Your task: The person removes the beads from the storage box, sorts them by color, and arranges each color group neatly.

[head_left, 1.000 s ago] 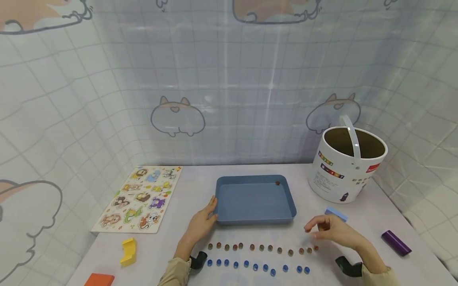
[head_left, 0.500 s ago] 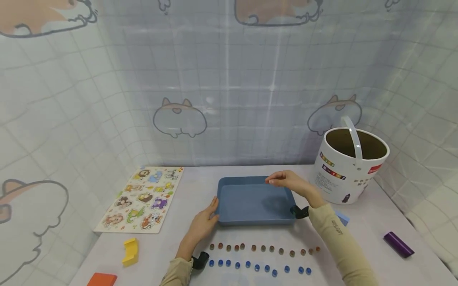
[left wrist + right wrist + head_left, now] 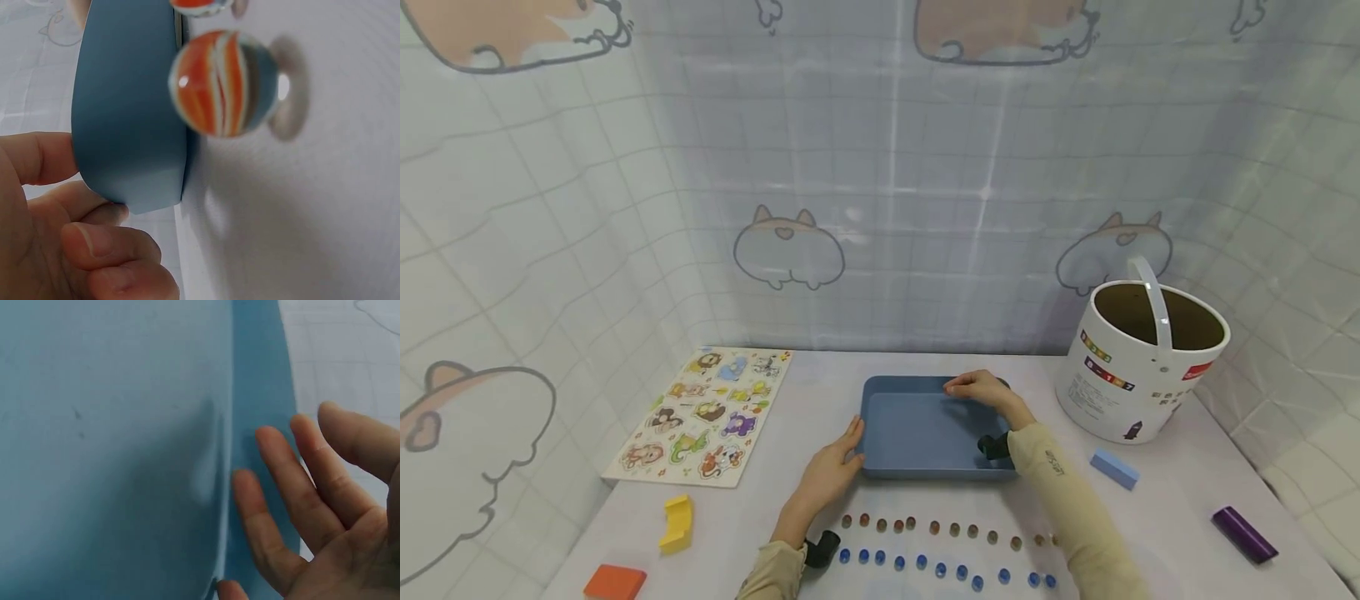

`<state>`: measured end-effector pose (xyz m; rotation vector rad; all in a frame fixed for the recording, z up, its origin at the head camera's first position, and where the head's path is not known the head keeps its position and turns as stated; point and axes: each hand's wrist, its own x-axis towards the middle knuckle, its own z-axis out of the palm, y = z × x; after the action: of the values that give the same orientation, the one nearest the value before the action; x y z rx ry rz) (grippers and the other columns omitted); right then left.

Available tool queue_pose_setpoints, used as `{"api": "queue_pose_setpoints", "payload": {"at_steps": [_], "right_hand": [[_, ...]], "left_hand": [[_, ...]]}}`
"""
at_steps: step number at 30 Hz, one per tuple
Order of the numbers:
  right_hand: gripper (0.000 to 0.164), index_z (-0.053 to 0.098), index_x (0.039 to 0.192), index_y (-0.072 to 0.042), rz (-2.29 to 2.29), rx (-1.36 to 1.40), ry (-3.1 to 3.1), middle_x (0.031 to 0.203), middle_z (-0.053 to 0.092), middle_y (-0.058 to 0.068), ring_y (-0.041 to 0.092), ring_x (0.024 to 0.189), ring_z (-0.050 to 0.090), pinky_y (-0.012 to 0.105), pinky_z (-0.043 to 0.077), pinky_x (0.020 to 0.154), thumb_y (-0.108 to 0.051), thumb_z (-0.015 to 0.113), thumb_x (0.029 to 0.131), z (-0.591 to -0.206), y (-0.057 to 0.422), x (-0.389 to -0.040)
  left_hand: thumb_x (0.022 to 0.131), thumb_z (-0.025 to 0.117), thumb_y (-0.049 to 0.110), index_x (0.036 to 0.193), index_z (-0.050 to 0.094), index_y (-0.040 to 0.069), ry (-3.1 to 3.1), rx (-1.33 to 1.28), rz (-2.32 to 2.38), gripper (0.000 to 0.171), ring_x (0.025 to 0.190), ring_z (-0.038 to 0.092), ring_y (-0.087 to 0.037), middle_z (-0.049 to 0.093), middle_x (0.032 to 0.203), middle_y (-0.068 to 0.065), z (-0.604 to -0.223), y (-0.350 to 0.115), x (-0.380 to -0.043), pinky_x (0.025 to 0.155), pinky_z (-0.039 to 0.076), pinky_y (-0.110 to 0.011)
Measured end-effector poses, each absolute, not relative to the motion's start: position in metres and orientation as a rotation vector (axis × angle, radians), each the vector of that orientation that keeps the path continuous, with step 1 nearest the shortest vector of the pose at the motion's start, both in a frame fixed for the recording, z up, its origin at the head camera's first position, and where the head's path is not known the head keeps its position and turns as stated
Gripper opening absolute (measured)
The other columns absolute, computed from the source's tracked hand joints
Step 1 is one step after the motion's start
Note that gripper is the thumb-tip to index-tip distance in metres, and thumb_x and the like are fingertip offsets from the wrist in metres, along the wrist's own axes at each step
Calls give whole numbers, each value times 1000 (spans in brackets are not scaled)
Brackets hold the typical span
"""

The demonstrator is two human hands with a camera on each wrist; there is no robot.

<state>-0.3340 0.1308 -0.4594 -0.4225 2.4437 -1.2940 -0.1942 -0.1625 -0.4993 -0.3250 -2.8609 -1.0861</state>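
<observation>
My left hand [image 3: 827, 475] rests against the left wall of a shallow blue tray [image 3: 917, 433]. In the left wrist view its fingers lie at the tray's corner. Over the tray's back right rim hovers my right hand [image 3: 988, 390]; the right wrist view shows its fingers [image 3: 290, 494] spread and slightly bent along the tray wall, with no object visible between them. A row of orange-brown marbles [image 3: 934, 527] lies in front of the tray, with a row of blue marbles [image 3: 941, 570] nearer me. One orange-and-white swirled marble [image 3: 219, 84] looms large in the left wrist view.
A white bucket [image 3: 1120, 392] with a handle stands back right. Near it lie a light blue block [image 3: 1115, 469] and a purple block [image 3: 1243, 534]. On the left are an animal puzzle board [image 3: 700, 417], a yellow block [image 3: 677, 525] and an orange block [image 3: 615, 582].
My right hand has moved from right of the tray up and left over its back right part, covering where a marble lay. My left hand has stayed at the tray.
</observation>
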Motion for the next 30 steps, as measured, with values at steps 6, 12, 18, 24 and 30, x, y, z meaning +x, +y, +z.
{"api": "queue_pose_setpoints", "payload": {"at_steps": [6, 12, 18, 24, 30], "right_hand": [[36, 64, 124, 0, -1320, -351, 2499, 124, 66, 18, 31, 110, 65, 45, 48, 101, -23, 59, 96, -466, 117, -342], [41, 57, 130, 4, -1481, -312, 2397, 125, 66, 19, 30, 115, 64, 39, 51, 98, -21, 55, 99, -469, 125, -351], [38, 61, 127, 1, -1413, -193, 2445, 122, 68, 14, 28, 113, 64, 42, 49, 100, -24, 54, 99, -453, 137, -352], [39, 67, 119, 2, -1213, -218, 2556, 112, 73, 14, 23, 98, 66, 35, 50, 85, -29, 53, 98, -453, 137, -349], [37, 73, 103, 4, -1251, -208, 2680, 93, 76, 14, 24, 89, 69, 25, 52, 72, -27, 55, 98, -467, 132, -349]], "left_hand": [[94, 53, 18, 148, 37, 3, -2853, -338, -1088, 58, 135, 46, -35, 32, 157, -10, -499, -162, -196, 110, 38, -53], [94, 53, 18, 147, 37, 3, -2849, -349, -1083, 57, 136, 45, -35, 32, 157, -11, -498, -161, -198, 111, 37, -53], [95, 53, 18, 147, 37, 2, -2852, -338, -1077, 57, 138, 43, -34, 32, 157, -11, -492, -161, -197, 112, 36, -52], [95, 53, 20, 148, 37, 5, -2849, -313, -1101, 58, 139, 41, -33, 31, 157, -9, -495, -163, -197, 112, 36, -51], [94, 54, 19, 147, 37, 3, -2853, -328, -1117, 58, 138, 42, -34, 32, 157, -9, -498, -162, -194, 112, 35, -52]]}}
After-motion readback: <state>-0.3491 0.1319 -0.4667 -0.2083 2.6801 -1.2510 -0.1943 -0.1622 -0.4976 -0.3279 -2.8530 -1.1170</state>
